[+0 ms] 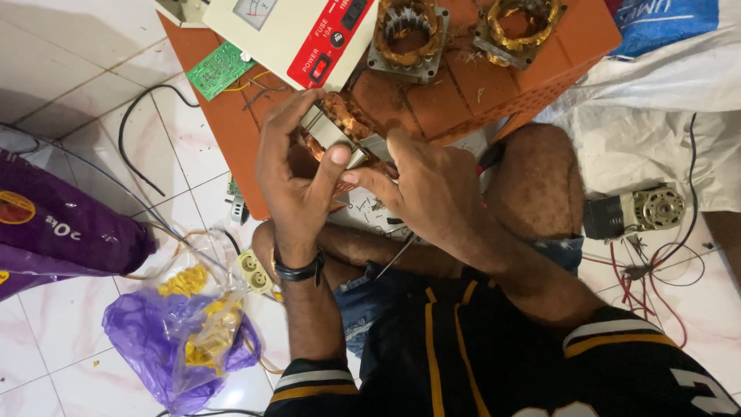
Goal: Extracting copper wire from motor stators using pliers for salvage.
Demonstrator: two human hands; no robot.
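— Left hand [297, 166] clamped on the motor stator [340, 127], thumb pressed on its metal edge; right hand [428, 181] pinched together at the copper winding beside it?

— Yes. Held just above the lap, against the edge of the orange surface [463, 93].

— Best handled how?

— Probably with a steady left grip, gentle fingertip work on the wire, no sharp bends.

— Nearby?

— Two more stators [405, 35] and a white meter box [285, 31] on the surface; green circuit board [218, 69] at its corner; purple bag [181, 344] and small motor [637, 210] on the tiled floor [62, 69].
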